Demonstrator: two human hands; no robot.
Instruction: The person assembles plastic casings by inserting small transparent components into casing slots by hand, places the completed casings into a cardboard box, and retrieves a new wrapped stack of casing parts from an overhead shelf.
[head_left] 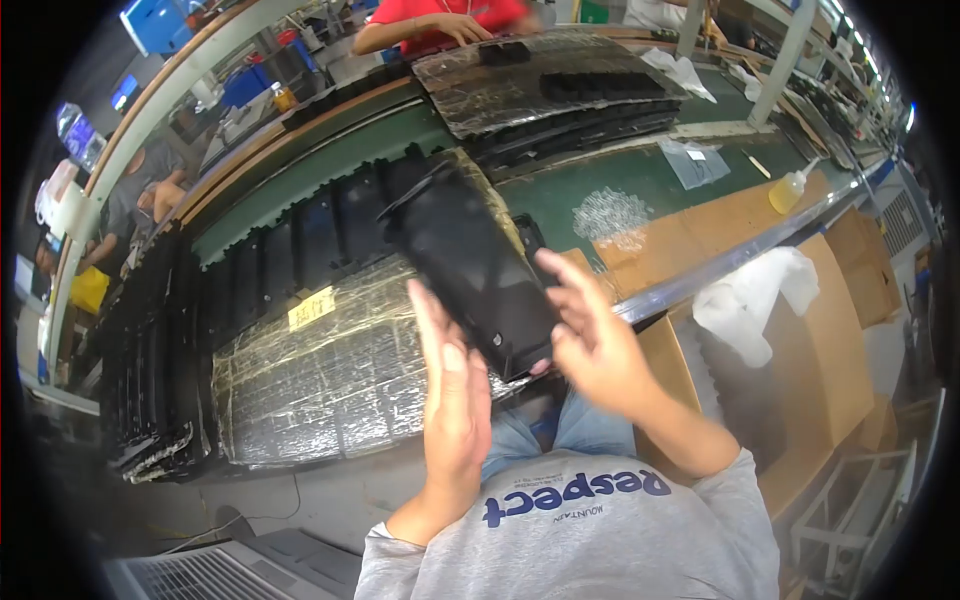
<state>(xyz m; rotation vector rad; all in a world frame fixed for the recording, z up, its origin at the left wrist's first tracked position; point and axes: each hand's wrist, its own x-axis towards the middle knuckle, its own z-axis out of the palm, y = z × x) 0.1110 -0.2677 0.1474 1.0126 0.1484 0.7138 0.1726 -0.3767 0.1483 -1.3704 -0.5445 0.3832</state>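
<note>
A glossy black rectangular panel (475,260) is tilted between my two hands, over the workbench. My left hand (455,395) lies along its lower left edge, fingers straight and close together. On the opposite edge, my right hand (605,345) touches the panel with its fingers bent and somewhat spread. Partly covered by the panel, a small dark object (528,235) rests behind it. Under and left of the panel is a stack wrapped in clear film (320,385), with a yellow handwritten label (312,308) and a row of black parts (310,235) on top.
Another wrapped stack (560,90) stands across the bench near a person in red (455,25). To the right are a pile of small clear pieces (610,215), a plastic bag (692,165), a yellow liquid bottle (788,190) and a cardboard box (830,350) with white material (755,300).
</note>
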